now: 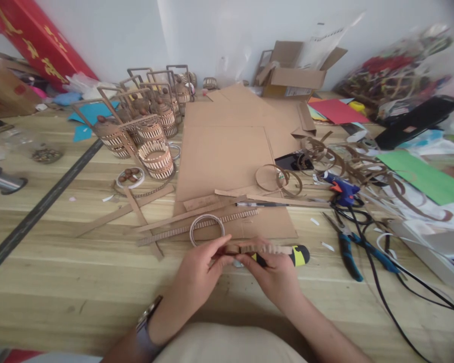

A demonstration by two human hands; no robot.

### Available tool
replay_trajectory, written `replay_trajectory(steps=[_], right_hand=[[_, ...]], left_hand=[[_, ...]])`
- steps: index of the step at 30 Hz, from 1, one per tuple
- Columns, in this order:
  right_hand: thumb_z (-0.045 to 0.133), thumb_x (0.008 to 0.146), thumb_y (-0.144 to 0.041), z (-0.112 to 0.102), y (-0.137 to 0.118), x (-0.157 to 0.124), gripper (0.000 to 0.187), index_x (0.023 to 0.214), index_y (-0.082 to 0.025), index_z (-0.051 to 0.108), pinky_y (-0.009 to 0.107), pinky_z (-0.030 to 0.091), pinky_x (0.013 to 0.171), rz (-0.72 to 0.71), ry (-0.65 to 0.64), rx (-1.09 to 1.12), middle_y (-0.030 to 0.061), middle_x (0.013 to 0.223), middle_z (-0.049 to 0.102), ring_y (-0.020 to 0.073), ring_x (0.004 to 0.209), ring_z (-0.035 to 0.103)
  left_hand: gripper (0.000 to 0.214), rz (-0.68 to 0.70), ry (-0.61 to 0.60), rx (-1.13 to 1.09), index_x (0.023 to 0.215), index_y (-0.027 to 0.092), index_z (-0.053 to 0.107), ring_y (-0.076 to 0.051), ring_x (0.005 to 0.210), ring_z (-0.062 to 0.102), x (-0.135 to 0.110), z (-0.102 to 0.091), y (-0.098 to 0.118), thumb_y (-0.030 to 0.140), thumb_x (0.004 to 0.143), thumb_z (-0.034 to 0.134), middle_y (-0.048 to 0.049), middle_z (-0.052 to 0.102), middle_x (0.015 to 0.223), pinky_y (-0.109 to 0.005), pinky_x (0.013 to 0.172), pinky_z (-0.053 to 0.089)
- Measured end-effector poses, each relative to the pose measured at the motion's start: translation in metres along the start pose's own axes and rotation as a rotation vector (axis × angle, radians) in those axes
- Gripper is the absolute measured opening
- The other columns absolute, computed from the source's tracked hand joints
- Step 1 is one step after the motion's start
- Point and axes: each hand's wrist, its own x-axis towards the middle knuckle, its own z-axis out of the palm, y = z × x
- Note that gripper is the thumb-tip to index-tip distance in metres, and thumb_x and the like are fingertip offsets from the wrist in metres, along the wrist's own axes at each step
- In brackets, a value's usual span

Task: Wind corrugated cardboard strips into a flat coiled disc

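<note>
Wood-plank surface (60, 272), cluttered. Left hand (199, 269) and right hand (274, 275) both pinch a corrugated strip (267, 248), level, near the front edge of a flat cardboard sheet (223, 156). Pale ring (207, 229) just behind the left fingers; blue pliers (348, 247) and glue gun (342, 187) to the right. Yellow-black tool handle (298, 255) sticks out under the right hand: front end hidden, held or lying unclear.
</note>
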Motion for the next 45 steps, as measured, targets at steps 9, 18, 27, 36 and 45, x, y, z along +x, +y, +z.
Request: replay_trajectory(steps=[9, 18, 27, 36, 45], right_hand=[[0.066, 0.091, -0.033, 0.0, -0.005, 0.004, 0.023, 0.074, -0.022, 0.077, 0.027, 0.061, 0.069, 0.102, -0.025, 0.128, 0.0039, 0.078, 0.077, 0.0185, 0.075, 0.073], [0.057, 0.097, -0.022, -0.005, 0.006, 0.005, 0.02, 0.095, -0.024, 0.076, 0.026, 0.061, 0.072, -0.152, -0.092, -0.046, 0.0046, 0.087, 0.077, 0.0169, 0.081, 0.073], [0.046, 0.102, -0.025, 0.0, 0.011, -0.003, 0.032, 0.087, -0.018, 0.074, 0.027, 0.058, 0.064, -0.247, -0.173, -0.29, 0.0082, 0.08, 0.071, 0.0174, 0.07, 0.069], [0.056, 0.097, -0.035, -0.005, -0.005, 0.003, 0.031, 0.073, -0.022, 0.073, 0.025, 0.057, 0.06, 0.039, -0.04, -0.118, 0.004, 0.075, 0.076, 0.0176, 0.065, 0.072], [0.064, 0.091, -0.033, -0.006, -0.004, 0.004, 0.029, 0.067, -0.023, 0.075, 0.026, 0.059, 0.061, 0.102, -0.041, 0.033, 0.0033, 0.077, 0.079, 0.0197, 0.07, 0.075]], left_hand=[[0.019, -0.035, -0.048, -0.072, 0.095, 0.02, 0.072, -0.015, 0.071, 0.071, 0.001, -0.006, 0.007, 0.013, 0.09, 0.055, 0.0, 0.078, 0.082, -0.02, 0.066, 0.053], [0.023, 0.131, -0.106, 0.276, 0.098, 0.016, 0.069, -0.023, 0.078, 0.074, -0.002, -0.003, -0.002, 0.004, 0.089, 0.052, -0.0085, 0.078, 0.089, -0.03, 0.069, 0.058], [0.032, 0.141, -0.258, 0.467, 0.102, 0.014, 0.067, -0.026, 0.085, 0.073, -0.003, 0.002, -0.001, -0.004, 0.084, 0.047, -0.0113, 0.077, 0.096, -0.041, 0.077, 0.062], [0.028, -0.02, 0.004, -0.033, 0.114, 0.02, 0.069, -0.02, 0.093, 0.075, 0.0, -0.001, 0.006, 0.014, 0.09, 0.056, -0.0074, 0.079, 0.106, -0.031, 0.082, 0.06], [0.021, 0.0, -0.003, -0.052, 0.101, 0.021, 0.072, -0.016, 0.076, 0.073, 0.002, -0.006, 0.01, 0.016, 0.091, 0.054, -0.0023, 0.08, 0.088, -0.023, 0.069, 0.055]])
